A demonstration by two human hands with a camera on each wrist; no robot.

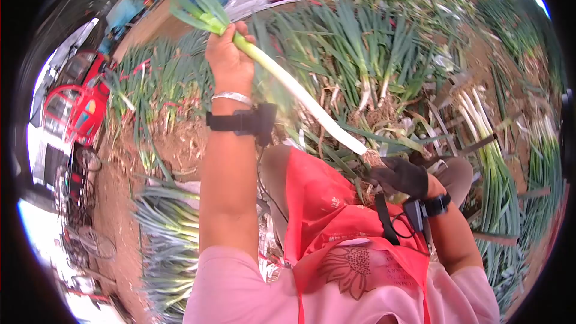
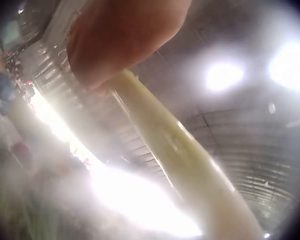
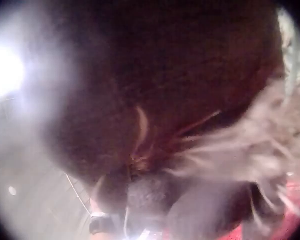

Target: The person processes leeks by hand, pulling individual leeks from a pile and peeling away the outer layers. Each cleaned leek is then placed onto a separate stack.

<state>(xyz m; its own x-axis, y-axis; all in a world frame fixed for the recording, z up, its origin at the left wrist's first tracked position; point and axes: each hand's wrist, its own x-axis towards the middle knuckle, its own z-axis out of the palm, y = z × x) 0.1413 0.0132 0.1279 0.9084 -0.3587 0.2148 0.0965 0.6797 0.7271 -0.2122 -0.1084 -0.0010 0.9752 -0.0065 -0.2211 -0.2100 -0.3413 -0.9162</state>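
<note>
A long leek [image 1: 300, 93] slants across the head view, its green top up at the left and its roots [image 1: 372, 157] low by the lap. My bare left hand [image 1: 231, 54] grips it just below the leaves. In the left wrist view the pale stalk [image 2: 175, 145] runs out from under the hand [image 2: 125, 40]. The right hand [image 1: 399, 177], in a dark glove, is at the root end with its fingers curled near the roots. The right wrist view shows the dark glove [image 3: 155, 65] close up beside pale stringy roots [image 3: 250, 140].
Rows of leeks [image 1: 360, 42] lie on the ground ahead. Trimmed leeks [image 1: 489, 144] lie at the right, and a leek pile [image 1: 171, 234] is at the left. A red vehicle [image 1: 87, 105] and bicycles stand further left. A red apron [image 1: 324, 192] covers the lap.
</note>
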